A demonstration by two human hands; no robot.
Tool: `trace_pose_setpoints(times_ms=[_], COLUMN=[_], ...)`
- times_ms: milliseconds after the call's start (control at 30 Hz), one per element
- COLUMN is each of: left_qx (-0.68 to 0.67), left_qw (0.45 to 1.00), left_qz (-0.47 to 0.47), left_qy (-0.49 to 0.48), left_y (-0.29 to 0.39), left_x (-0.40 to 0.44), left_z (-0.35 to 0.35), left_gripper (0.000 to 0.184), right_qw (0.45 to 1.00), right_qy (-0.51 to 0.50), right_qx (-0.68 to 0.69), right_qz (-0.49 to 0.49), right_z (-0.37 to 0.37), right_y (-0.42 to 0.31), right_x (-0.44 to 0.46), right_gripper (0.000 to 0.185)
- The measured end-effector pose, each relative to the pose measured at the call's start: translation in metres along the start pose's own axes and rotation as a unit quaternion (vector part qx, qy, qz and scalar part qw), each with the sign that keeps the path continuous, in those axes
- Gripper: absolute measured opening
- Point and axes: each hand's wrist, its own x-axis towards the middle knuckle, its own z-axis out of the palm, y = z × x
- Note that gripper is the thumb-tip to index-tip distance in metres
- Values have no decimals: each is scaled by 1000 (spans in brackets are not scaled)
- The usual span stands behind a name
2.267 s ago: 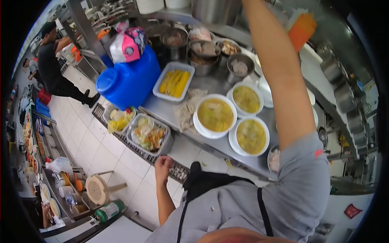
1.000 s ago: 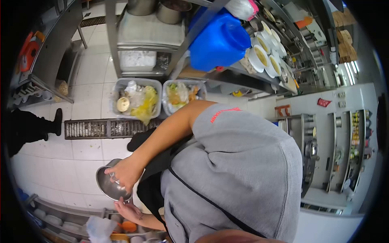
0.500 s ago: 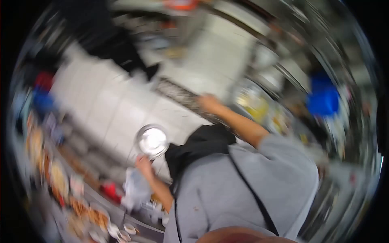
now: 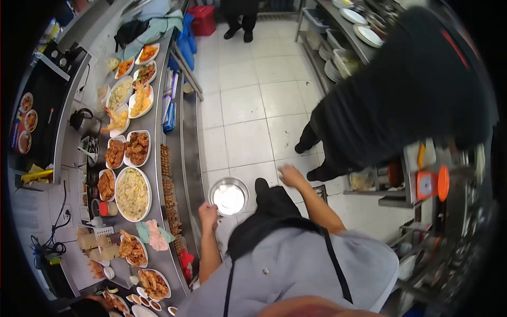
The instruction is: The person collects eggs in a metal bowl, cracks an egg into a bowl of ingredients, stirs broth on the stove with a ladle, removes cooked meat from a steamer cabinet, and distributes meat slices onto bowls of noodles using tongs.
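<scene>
My left hand (image 4: 208, 215) is closed at the near-left edge of a round, shiny metal bowl (image 4: 244, 198). The bowl hangs over the tiled floor, beside the steel counter, and its inside looks bright and bare. Held out over the floor on the other side, my right hand (image 4: 289, 176) has its fingers loosely apart and nothing in it. My black apron (image 4: 274, 211) lies between the two arms.
Left, a steel counter (image 4: 157, 153) carries several filled dishes, including a fried rice plate (image 4: 133, 194). A co-worker in black (image 4: 391, 95) stands close on the right, near an orange scale (image 4: 426, 185). Another person's shoes (image 4: 240, 35) show ahead on the tiles.
The view has swung round from a smeared, tilted angle and now faces along the aisle, with the dish-laden counter on the left. The metal bowl stays at my left hand.
</scene>
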Motion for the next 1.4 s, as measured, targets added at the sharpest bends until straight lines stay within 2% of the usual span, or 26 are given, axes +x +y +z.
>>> trace_pose_setpoints(times_ms=[33,100,267,400,467,500,533,567,600,633,667,700,767,833,900,933,1000,1067,1100,1133,1167,1200,1233,1267,1333,1400], left_qx=[-102,-168,-221,-235,-211,-166,-123,-36,-65,-108,-9,-76,-91,-111,-120,-115,-112,-149,-143,-164,-186,-191,-188,-191,-188,-186], left_qw=[993,983,970,967,972,985,992,999,998,994,996,996,993,989,989,990,991,988,989,986,982,980,981,980,980,980], left_qz=[-60,-62,-69,-73,-101,-54,-18,-38,11,25,79,-7,53,79,49,37,32,-24,-30,-39,-46,-58,-58,-56,-64,-72], left_qy=[16,38,73,56,23,15,17,-13,-2,-11,-36,-51,-52,-50,-70,-68,-63,-25,-25,-12,1,3,2,-6,-16,-12], left_y=[52,94,205,261,287,300,316,346,436,456,496,531,582,634,673,678,698,725,745,766,790,820,839,854,881,911], left_x=[-1,38,146,291,379,431,472,510,515,558,590,624,696,760,824,857,917,961,977,993,1009,1022,1046,1070,1124,1185], left_z=[4,11,28,64,79,93,103,106,109,123,123,135,162,192,221,230,261,281,290,300,311,322,332,342,370,403], left_gripper=[21,20,18,17,12,5,6,19,17,3,3,2,16,19,13,6,6,18,18,19,20,19,19,18,18,17], right_qw=[1000,996,985,994,999,999,987,938,905,897,886,880,875,869,870,875,896,932,955,969,991,984,984,983,981,971], right_qy=[-9,12,62,33,9,-27,-141,-295,-371,-392,-409,-406,-376,-349,-329,-323,-313,-287,-242,-174,-39,-27,32,67,96,160], right_qx=[11,19,72,67,42,28,-55,-145,-158,-127,-90,-48,4,38,58,61,43,-5,-30,-6,33,107,142,125,161,165], right_qz=[-28,-90,-141,-79,-8,36,53,109,133,160,198,241,306,347,362,355,311,222,171,176,123,138,107,118,60,64], right_z=[-32,-96,-201,-206,-154,-150,-151,-174,-186,-192,-197,-197,-207,-212,-216,-219,-221,-214,-215,-318,-342,-405,-436,-484,-558,-615], right_y=[-9,-19,-7,87,187,219,250,246,254,270,287,310,336,361,389,404,440,489,511,451,458,436,437,420,428,448], right_x=[53,157,379,522,553,543,533,523,524,528,528,532,568,613,676,713,800,907,970,1048,1119,1194,1260,1319,1432,1520], right_gripper=[32,32,29,29,32,36,37,37,37,37,37,38,39,40,41,41,43,44,45,37,41,42,43,44,48,48])
